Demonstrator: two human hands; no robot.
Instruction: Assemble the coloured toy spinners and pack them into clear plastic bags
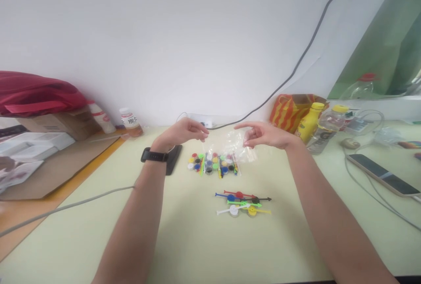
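Note:
My left hand [187, 132] hovers over the far part of the table, its fingers bent and drawn toward the thumb. What it pinches, if anything, I cannot make out. Opposite it, my right hand [268, 135] has its index finger stretched out and the other fingers curled near the thumb. A clear plastic bag [241, 146] lies between and below the hands; whether they touch it is unclear. Just in front are sets of small coloured discs and sticks [213, 165]. Nearer to me lie several plastic arrow spinners [243, 204] in red, blue, black, green, white and yellow.
A dark phone [173, 160] lies by my left wrist, another phone [383, 173] at right among cables. Bottles [324, 130] and a striped bag [284, 111] stand at back right. At left are a white bottle [130, 122], cardboard [66, 168] and a grey cable [82, 198].

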